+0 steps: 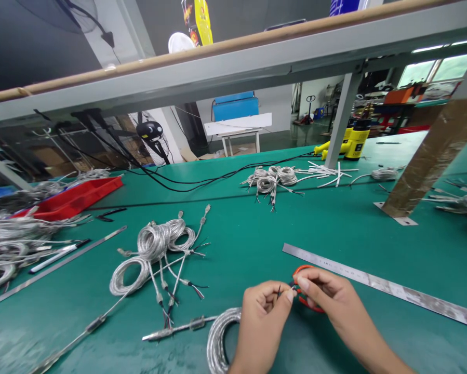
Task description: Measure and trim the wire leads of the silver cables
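My left hand (262, 317) is closed, with thumb and forefinger pinching the end of a cable; a thin dark wire sticks up between its fingers. My right hand (330, 296) is closed around small scissors with red loop handles (314, 307); the blades are mostly hidden between the two hands. Both sets of fingertips meet at the cable end. A coil of clear-jacketed cable (217, 340) lies against my left wrist, and its other end, bearing a plug (155, 336), points left. Left of it sits a pile of coiled cables (155, 244) with stripped wire ends.
A steel ruler (358, 275) lies right of my hands, a second one (62, 265) at left. Farther back are more cable bundles (270, 179), white tube pieces (327, 171) and a yellow tool (356, 143). A red tray (73, 200) stands left. Shelf posts (431, 161) rise at right.
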Available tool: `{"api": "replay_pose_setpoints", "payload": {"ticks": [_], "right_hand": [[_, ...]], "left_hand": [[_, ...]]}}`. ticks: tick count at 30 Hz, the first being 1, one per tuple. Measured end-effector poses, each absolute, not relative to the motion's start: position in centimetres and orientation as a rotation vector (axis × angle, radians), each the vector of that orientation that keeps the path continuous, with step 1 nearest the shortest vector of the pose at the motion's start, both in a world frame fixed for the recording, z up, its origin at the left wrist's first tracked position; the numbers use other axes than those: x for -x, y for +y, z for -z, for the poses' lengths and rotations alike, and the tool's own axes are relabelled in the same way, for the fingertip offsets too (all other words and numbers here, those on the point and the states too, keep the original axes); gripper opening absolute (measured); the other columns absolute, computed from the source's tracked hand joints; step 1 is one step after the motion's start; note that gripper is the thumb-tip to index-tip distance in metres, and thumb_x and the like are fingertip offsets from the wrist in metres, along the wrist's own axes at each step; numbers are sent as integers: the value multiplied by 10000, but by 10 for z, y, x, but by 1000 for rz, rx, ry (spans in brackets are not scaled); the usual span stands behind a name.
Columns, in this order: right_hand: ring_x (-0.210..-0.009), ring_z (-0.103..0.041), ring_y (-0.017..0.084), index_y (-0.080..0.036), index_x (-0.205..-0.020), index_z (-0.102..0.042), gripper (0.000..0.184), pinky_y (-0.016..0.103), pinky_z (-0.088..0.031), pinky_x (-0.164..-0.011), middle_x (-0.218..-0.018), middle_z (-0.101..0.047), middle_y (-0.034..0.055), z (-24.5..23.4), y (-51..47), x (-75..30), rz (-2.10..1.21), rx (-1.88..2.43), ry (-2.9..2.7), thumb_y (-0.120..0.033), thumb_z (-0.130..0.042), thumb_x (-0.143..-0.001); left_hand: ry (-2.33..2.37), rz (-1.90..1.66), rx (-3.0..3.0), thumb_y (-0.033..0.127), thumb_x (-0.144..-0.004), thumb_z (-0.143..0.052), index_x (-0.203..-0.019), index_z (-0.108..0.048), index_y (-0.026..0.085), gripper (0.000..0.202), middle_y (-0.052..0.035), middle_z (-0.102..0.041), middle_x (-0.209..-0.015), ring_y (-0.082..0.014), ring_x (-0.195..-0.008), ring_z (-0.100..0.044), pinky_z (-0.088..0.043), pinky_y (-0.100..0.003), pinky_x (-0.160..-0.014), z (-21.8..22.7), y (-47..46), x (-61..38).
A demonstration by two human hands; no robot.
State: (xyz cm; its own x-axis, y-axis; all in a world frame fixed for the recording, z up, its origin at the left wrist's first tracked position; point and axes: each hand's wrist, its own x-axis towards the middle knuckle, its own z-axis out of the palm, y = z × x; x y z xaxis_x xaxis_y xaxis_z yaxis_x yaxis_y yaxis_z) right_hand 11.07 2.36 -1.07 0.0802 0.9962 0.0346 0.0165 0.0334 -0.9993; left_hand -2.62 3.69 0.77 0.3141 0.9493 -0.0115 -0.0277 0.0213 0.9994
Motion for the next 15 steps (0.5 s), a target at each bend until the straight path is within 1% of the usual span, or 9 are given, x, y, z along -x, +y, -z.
{"api": "replay_pose_setpoints", "payload": {"ticks": [4,9,12,15], "right_hand": [[-526,-423,101,-164,-742,-629,254,219,-336,-482,-636,-547,-1,9,26,-116,-1158,1245,-1171,-412,-576,-753],[-630,-479,133,-175,-731,-647,190,242,-373,-578,-696,-571,12,13,26,-117,-1127,1186,-1273,-364,-625,-725],[-641,-475,139,-183,-722,-634,177,251,-366,-592,-697,-563,9,15,27,-116,-1094,1189,-1330,-357,-608,-746],[-619,-444,128,-185,-709,-597,180,244,-346,-573,-673,-522,-9,13,26,-115,-1067,1192,-1370,-351,-573,-778]], "left_hand": [[964,-980,-1299,238,-738,-563,-628,-592,101,178,13,-437,-551,-95,-522,-327,-254,-198,-481,-9,38,28],[973,-980,-1316,250,-743,-548,-618,-576,103,195,25,-409,-536,-88,-504,-299,-245,-197,-468,-10,39,29],[977,-968,-1331,252,-748,-540,-624,-579,99,200,24,-407,-538,-90,-506,-298,-240,-200,-466,-9,39,29],[969,-967,-1333,251,-750,-541,-629,-590,96,203,16,-429,-548,-93,-516,-315,-248,-203,-473,-9,39,28]]}}
